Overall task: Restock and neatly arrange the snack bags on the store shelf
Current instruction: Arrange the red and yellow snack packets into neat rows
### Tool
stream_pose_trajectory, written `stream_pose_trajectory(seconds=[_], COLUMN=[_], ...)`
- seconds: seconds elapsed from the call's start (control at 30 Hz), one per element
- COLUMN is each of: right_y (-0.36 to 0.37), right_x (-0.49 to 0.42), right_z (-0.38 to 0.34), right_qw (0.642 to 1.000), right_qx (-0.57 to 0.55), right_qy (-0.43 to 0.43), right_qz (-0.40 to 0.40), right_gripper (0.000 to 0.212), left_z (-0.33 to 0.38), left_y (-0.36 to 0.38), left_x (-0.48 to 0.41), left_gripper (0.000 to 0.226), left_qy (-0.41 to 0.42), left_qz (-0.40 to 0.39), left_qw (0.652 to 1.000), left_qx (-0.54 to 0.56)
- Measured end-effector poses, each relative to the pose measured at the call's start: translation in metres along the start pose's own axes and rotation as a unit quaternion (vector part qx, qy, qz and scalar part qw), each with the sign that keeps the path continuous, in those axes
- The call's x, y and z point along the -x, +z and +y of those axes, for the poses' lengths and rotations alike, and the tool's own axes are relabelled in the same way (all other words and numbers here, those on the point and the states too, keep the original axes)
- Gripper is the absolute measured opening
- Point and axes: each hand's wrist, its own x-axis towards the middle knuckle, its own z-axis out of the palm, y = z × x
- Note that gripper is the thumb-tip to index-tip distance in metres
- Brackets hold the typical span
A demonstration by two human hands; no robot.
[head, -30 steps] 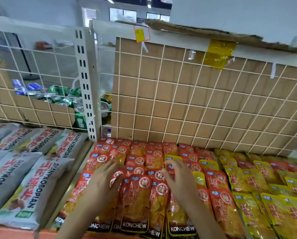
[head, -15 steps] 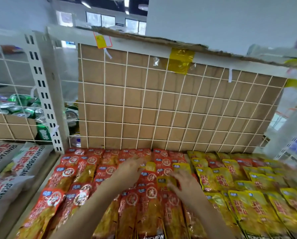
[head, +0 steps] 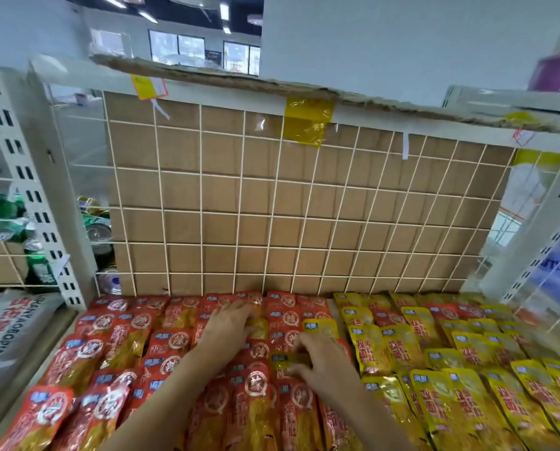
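Left hand (head: 228, 325): fingers (head: 244, 312) stretched nearly straight and laid flat on the red snack bags (head: 171, 349), close to the back row. They press on the bags and enclose nothing.

Right hand (head: 326, 361): fingers (head: 300, 345) curled, with the top edge of a stray yellow bag (head: 280, 361) pinched between them. Motion blur hides the exact contact of the thumb. This bag lies among the red ones, just below and right of the left fingers.

Stock: the red snack bags lie flat in overlapping columns under both hands and out to the left of the left fingers. The yellow snack bags (head: 435, 402) lie in matching columns to the right of the right fingers. A few red bags sit mixed into the yellow rows towards the back.

Fixture: all bags rest on the shelf (head: 21, 395). Just beyond the left fingers a white wire grid (head: 240, 206) stands upright, backed by a cardboard panel (head: 220, 193).

Adjacent bay, well left of the left fingers: a slotted upright post (head: 28, 190), green drink cans (head: 2, 216) behind wire, and grey bags (head: 8, 330) lying flat.
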Motion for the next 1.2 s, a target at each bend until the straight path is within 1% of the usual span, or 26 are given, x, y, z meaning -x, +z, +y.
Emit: stream_pose_trajectory(seconds=[0.1, 0.17, 0.33, 0.43, 0.57, 0.7, 0.8, 0.9, 1.03, 1.1, 1.2], right_y=[0.002, 0.002, 0.001, -0.001, -0.006, -0.014, -0.02, -0.024, -0.03, -0.035, -0.042], right_x=[-0.004, -0.006, -0.007, -0.011, -0.014, -0.008, -0.004, -0.001, 0.008, 0.015, 0.028], right_z=[0.004, 0.004, 0.001, 0.0, -0.004, -0.011, -0.012, -0.01, -0.008, -0.009, -0.006], right_qw=[1.0, 1.0, 0.995, 0.988, 0.98, 0.968, 0.958, 0.951, 0.939, 0.927, 0.903], right_qx=[-0.011, -0.011, -0.067, -0.094, -0.12, -0.143, -0.171, -0.209, -0.253, -0.27, -0.302], right_qy=[-0.005, -0.018, -0.023, -0.018, -0.007, -0.018, -0.027, -0.047, -0.083, -0.093, -0.092], right_qz=[-0.008, 0.003, 0.074, 0.123, 0.16, 0.206, 0.227, 0.223, 0.219, 0.242, 0.292], right_gripper=[0.025, 0.017, 0.015, 0.015, 0.016, 0.015, 0.015, 0.014, 0.01, 0.01, 0.022], left_z=[0.002, 0.003, 0.002, 0.001, 0.004, 0.005, 0.007, 0.01, 0.013, 0.013, 0.014], left_y=[0.0, -0.001, -0.005, -0.012, -0.021, -0.03, -0.039, -0.052, -0.068, -0.073, -0.082], left_x=[0.0, 0.002, 0.003, 0.001, 0.0, -0.002, -0.002, 0.0, 0.008, 0.014, 0.028], left_gripper=[0.021, 0.018, 0.009, 0.014, 0.016, 0.015, 0.019, 0.028, 0.015, 0.016, 0.024], left_qy=[-0.001, -0.002, -0.029, -0.041, -0.038, -0.031, -0.031, -0.022, 0.001, 0.007, 0.025], left_qz=[0.024, 0.036, 0.055, 0.073, 0.114, 0.152, 0.177, 0.203, 0.238, 0.256, 0.27], left_qw=[1.0, 0.999, 0.988, 0.979, 0.968, 0.957, 0.943, 0.926, 0.908, 0.894, 0.879], left_qx=[0.013, 0.03, 0.138, 0.185, 0.221, 0.247, 0.28, 0.317, 0.345, 0.368, 0.393])
